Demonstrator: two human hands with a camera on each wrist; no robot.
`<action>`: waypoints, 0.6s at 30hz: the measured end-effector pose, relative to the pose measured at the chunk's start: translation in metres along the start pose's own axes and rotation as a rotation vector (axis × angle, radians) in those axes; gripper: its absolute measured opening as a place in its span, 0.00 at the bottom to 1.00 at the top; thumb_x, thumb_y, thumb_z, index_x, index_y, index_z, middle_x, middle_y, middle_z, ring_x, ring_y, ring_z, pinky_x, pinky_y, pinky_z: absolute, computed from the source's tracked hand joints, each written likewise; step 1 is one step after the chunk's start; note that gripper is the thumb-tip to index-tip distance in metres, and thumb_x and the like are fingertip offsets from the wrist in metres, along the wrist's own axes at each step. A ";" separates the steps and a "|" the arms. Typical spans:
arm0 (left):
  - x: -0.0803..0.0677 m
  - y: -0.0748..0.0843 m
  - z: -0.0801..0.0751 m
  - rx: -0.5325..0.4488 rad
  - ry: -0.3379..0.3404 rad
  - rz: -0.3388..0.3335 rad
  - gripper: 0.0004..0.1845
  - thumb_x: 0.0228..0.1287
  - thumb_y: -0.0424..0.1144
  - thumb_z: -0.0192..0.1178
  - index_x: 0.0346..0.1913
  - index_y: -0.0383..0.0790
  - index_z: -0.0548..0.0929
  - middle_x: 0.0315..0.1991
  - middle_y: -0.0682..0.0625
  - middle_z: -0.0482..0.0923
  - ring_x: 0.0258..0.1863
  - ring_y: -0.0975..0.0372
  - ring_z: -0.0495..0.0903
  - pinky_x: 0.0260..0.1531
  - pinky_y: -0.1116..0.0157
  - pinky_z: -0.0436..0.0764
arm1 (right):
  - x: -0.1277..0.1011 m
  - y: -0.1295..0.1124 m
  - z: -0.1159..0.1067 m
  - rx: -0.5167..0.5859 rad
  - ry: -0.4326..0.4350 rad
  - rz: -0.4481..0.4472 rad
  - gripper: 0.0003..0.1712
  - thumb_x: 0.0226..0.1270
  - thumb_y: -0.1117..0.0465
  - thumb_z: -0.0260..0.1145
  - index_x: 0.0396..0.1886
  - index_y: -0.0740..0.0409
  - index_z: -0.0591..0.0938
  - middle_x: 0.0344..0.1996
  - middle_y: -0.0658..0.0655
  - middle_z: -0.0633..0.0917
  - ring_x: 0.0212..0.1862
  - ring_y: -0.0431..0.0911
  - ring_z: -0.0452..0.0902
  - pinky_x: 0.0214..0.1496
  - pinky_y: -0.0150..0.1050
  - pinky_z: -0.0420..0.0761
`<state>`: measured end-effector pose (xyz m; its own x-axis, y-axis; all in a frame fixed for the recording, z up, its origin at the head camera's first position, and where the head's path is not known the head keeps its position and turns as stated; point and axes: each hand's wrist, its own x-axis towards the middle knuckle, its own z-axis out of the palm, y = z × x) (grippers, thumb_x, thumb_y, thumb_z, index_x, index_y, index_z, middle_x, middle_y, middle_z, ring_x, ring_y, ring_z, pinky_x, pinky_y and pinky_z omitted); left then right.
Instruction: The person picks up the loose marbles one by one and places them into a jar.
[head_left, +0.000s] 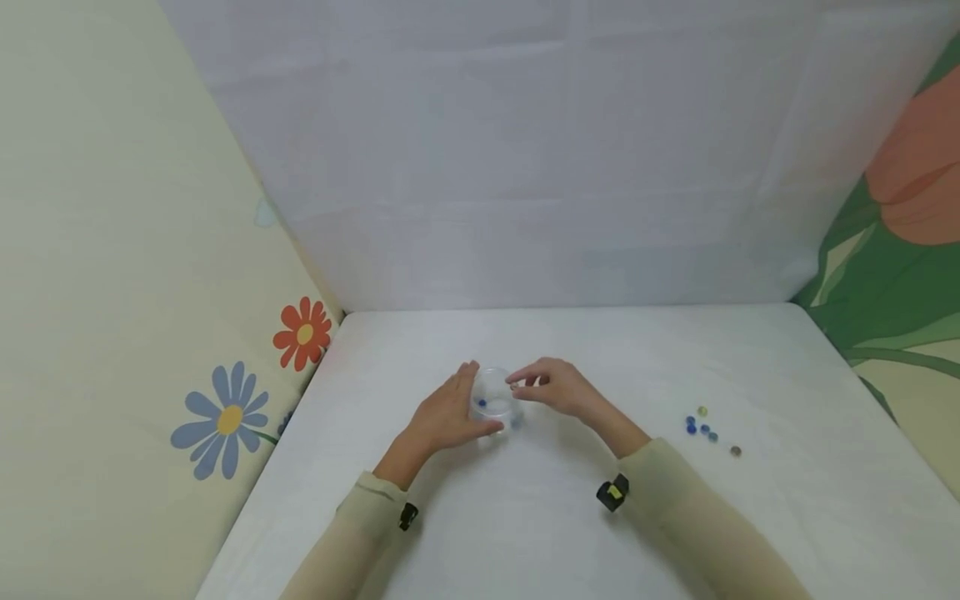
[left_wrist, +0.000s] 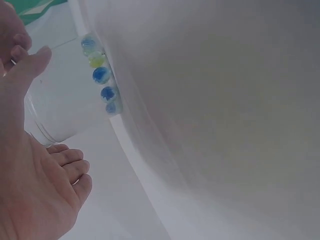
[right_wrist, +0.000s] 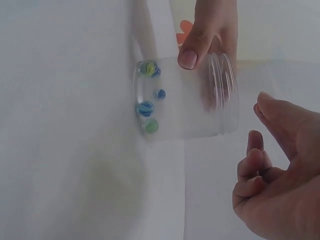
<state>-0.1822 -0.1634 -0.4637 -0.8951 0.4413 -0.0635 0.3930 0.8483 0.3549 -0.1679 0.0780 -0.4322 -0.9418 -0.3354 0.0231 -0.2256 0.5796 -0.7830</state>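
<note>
Left hand (head_left: 446, 412) curled round the clear jar (head_left: 493, 400), holding it steady. Right hand (head_left: 555, 387) just beside the jar's mouth, fingers loosely curled, nothing seen in them. Looks like filling the jar: a few marbles (right_wrist: 146, 108) inside. Next, probably a careful pinch of one of the loose marbles (head_left: 701, 427), out past the right hand on the surface (head_left: 525, 517).

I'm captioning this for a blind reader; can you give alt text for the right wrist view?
A left hand holds a clear open-topped jar that stands on a white table, with several blue and green marbles at its bottom. The right hand is at the jar's mouth, fingers loosely curled, holding nothing visible.
</note>
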 end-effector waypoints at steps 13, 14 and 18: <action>-0.001 0.001 -0.001 0.002 -0.002 -0.001 0.63 0.55 0.71 0.66 0.82 0.39 0.47 0.80 0.39 0.51 0.78 0.49 0.57 0.70 0.47 0.67 | 0.012 -0.006 0.012 -0.025 -0.033 0.014 0.13 0.68 0.56 0.71 0.51 0.48 0.89 0.34 0.48 0.83 0.38 0.42 0.74 0.39 0.36 0.75; -0.001 0.001 -0.001 0.002 -0.003 -0.001 0.63 0.55 0.71 0.66 0.82 0.39 0.47 0.80 0.39 0.51 0.78 0.49 0.57 0.70 0.47 0.68 | 0.013 -0.006 0.013 -0.025 -0.033 0.016 0.13 0.68 0.56 0.71 0.51 0.48 0.89 0.34 0.48 0.83 0.37 0.42 0.74 0.38 0.36 0.74; -0.002 0.002 -0.002 0.007 -0.004 0.003 0.63 0.55 0.71 0.66 0.82 0.39 0.47 0.80 0.39 0.51 0.78 0.48 0.57 0.70 0.47 0.68 | 0.015 -0.006 0.016 -0.025 -0.036 0.021 0.13 0.67 0.56 0.72 0.50 0.48 0.90 0.32 0.49 0.81 0.36 0.43 0.73 0.36 0.35 0.74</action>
<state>-0.1803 -0.1630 -0.4607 -0.8932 0.4448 -0.0662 0.3971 0.8491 0.3483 -0.1765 0.0580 -0.4372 -0.9368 -0.3496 -0.0158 -0.2128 0.6048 -0.7674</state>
